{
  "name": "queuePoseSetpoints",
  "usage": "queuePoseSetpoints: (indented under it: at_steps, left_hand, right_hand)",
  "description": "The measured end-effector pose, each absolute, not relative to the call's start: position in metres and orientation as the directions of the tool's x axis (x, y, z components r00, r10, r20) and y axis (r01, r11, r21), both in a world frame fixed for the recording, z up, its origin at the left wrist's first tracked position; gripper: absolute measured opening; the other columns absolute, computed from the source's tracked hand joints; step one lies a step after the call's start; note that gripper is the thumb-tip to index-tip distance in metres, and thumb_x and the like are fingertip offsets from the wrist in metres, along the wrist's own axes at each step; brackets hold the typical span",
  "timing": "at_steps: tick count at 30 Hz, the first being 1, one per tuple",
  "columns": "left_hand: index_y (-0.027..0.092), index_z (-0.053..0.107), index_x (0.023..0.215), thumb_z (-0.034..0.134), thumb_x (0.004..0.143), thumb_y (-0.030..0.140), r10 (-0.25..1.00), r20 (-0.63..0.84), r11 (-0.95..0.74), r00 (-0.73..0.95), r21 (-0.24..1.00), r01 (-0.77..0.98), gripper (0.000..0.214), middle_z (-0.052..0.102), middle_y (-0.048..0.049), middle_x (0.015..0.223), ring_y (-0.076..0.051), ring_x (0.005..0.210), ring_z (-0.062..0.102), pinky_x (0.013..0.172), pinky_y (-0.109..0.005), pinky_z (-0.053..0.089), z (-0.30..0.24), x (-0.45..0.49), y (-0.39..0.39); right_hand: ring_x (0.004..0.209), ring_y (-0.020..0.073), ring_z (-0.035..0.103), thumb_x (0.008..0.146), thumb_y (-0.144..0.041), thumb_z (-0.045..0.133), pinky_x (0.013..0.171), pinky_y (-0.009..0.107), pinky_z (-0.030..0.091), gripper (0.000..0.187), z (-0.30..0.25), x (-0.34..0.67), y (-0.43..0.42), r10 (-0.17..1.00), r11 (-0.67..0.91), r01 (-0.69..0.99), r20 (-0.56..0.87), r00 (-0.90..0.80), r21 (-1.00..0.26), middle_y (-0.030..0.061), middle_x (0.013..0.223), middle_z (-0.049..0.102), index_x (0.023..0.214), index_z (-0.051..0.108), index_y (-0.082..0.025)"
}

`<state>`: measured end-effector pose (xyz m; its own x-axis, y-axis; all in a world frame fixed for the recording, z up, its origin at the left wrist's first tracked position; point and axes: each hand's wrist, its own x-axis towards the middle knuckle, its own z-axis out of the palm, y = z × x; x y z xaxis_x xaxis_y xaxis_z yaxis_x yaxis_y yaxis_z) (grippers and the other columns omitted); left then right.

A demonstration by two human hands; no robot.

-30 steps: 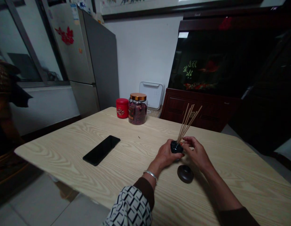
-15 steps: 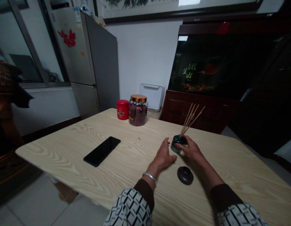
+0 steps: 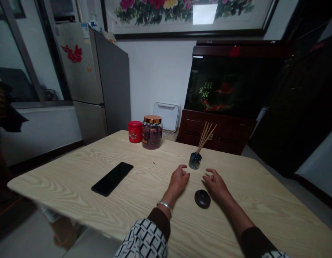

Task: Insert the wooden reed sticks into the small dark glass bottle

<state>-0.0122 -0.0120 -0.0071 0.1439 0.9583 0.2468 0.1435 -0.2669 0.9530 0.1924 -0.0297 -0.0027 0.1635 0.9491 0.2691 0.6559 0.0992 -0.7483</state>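
A reed diffuser [image 3: 195, 161] stands upright on the wooden table, its dark glass bottle holding several thin sticks that lean right. My left hand [image 3: 179, 181] is just in front of it and to the left, fingers curved and apart, holding nothing. On the other side, my right hand [image 3: 215, 183] hovers over the table with its fingers loosely bent and nothing between them. A dark brown round lid [image 3: 202, 199] with a knob lies between my wrists, nearer to the right hand. Neither hand touches the diffuser.
A black phone [image 3: 112, 178] lies on the left part of the table [image 3: 74, 168]. At the far edge stand a red canister [image 3: 135, 132] and a glass jar [image 3: 152, 134] with a copper-coloured lid. Behind are a fridge [image 3: 112, 79] and a dark fish tank [image 3: 227, 86].
My right hand has let go of the diffuser and drawn back to the right. The left hand has pulled back slightly from it. The camera view has tilted up.
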Motion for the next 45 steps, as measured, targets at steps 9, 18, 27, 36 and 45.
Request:
queuePoseSetpoints:
  at_steps: [9, 18, 27, 36, 45]
  left_hand:
    - [0.01, 0.056, 0.132, 0.061, 0.071, 0.019, 0.915, 0.304, -0.262, 0.266, 0.948, -0.183, 0.062, 0.039, 0.0098, 0.053, -0.006, 0.047, 0.03, 0.048, -0.02, 0.023, 0.125, -0.019, -0.057]
    - [0.023, 0.039, 0.15, 0.061, 0.073, 0.012, 0.593, 0.702, -0.306, 0.395, 0.65, -0.696, 0.081, 0.039, 0.0113, 0.058, -0.004, 0.045, 0.019, 0.046, -0.017, 0.021, 0.297, -0.054, -0.119]
    - [0.023, 0.032, 0.154, 0.062, 0.07, 0.006, 0.563, 0.755, -0.082, 0.336, 0.455, -0.887, 0.09, 0.028, 0.014, 0.053, -0.005, 0.044, 0.008, 0.043, -0.018, 0.017, 0.248, -0.059, -0.141]
    - [0.024, 0.028, 0.155, 0.062, 0.069, 0.005, 0.643, 0.694, 0.019, 0.323, 0.407, -0.913, 0.094, 0.021, 0.0135, 0.054, -0.006, 0.044, 0.004, 0.043, -0.022, 0.01, 0.192, -0.044, -0.117]
    - [0.026, 0.032, 0.153, 0.063, 0.071, 0.007, 0.668, 0.659, 0.035, 0.345, 0.435, -0.9, 0.09, 0.022, 0.0129, 0.054, -0.006, 0.045, 0.006, 0.044, -0.02, 0.015, 0.181, -0.045, -0.106]
  right_hand:
    - [0.043, 0.0072, 0.027, 0.069, -0.025, 0.054, 0.042, 0.018, 0.016, 0.071, 0.163, 0.181, -0.101, 0.968, 0.209, 0.127, 0.224, 0.114, -0.97, -0.011, 0.055, 0.038, 0.14, 0.051, -0.022]
    - [0.045, 0.0085, 0.018, 0.072, -0.014, 0.054, 0.039, 0.017, 0.018, 0.081, 0.318, 0.172, -0.166, 0.771, 0.548, -0.304, 0.611, -0.178, -0.779, -0.0108, 0.057, 0.029, 0.149, 0.039, -0.035]
    - [0.047, 0.0102, 0.005, 0.079, -0.015, 0.051, 0.038, 0.017, 0.016, 0.076, 0.271, 0.165, -0.195, 0.748, 0.457, -0.605, 0.65, -0.136, -0.652, -0.0107, 0.056, 0.019, 0.151, 0.04, -0.037]
    - [0.047, 0.0098, 0.0, 0.078, -0.016, 0.052, 0.038, 0.019, 0.006, 0.078, 0.217, 0.162, -0.17, 0.783, 0.357, -0.733, 0.613, -0.102, -0.579, -0.0116, 0.057, 0.014, 0.152, 0.037, -0.037]
    - [0.048, 0.0098, 0.001, 0.078, -0.02, 0.054, 0.039, 0.019, 0.009, 0.075, 0.207, 0.163, -0.16, 0.817, 0.356, -0.667, 0.564, -0.118, -0.655, -0.0112, 0.057, 0.015, 0.149, 0.04, -0.039]
